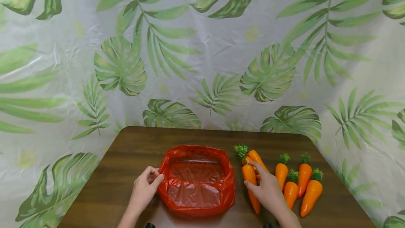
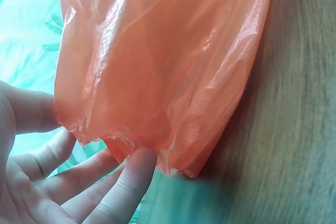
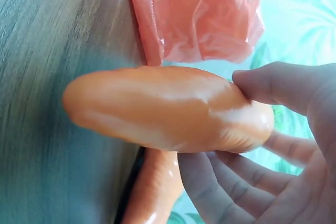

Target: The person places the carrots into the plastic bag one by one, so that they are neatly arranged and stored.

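Observation:
A red plastic bag stands with its mouth open upward in the middle of the table. At its left side my left hand pinches the rim, thumb and fingers on the thin film. Right of the bag, my right hand grips an orange carrot with a green leafy top, its tip pointing toward me. In the right wrist view the thumb lies on one side of this carrot and the fingers on the other. Behind the right hand lie other carrots, partly hidden by it.
To the right of the right hand lie several more carrots with green tops. The dark wooden table has rounded far corners. Behind it hangs a leaf-patterned curtain.

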Demonstrator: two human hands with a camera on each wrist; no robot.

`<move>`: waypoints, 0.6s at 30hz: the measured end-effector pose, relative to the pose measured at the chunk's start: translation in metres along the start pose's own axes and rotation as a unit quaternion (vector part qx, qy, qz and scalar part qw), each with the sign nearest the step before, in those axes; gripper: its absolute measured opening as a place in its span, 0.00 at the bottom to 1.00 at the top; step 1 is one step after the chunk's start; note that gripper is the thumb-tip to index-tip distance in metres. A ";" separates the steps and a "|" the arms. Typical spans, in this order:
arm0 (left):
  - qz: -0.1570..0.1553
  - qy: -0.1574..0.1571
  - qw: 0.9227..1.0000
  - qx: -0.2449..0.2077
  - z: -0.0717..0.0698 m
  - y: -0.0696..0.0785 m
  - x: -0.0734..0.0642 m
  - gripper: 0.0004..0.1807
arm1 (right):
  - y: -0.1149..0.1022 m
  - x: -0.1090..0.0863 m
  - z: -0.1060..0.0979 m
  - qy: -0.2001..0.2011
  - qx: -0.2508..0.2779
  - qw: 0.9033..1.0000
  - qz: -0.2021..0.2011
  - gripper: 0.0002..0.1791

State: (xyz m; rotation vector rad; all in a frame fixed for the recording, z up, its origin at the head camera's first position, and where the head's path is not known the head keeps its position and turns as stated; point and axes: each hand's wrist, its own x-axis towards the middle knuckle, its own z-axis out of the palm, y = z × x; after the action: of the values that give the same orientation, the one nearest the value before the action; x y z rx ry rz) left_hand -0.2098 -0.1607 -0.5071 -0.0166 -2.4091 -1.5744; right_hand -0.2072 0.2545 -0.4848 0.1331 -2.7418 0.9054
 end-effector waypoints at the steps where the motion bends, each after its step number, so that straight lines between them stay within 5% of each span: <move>1: 0.000 0.002 1.000 0.001 0.000 -0.001 0.000 0.09 | 0.000 0.000 0.000 0.000 -0.003 1.000 -0.002 0.36; 18: 0.006 0.017 1.000 -0.010 0.000 -0.002 0.000 0.08 | -0.018 0.005 -0.016 -0.008 0.025 0.999 -0.038 0.37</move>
State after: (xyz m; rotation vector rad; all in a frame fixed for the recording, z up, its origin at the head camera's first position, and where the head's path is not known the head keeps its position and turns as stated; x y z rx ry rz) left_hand -0.2101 -0.1618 -0.5092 -0.0071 -2.3625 -1.5815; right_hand -0.2063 0.2497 -0.4613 0.2524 -2.7105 0.9562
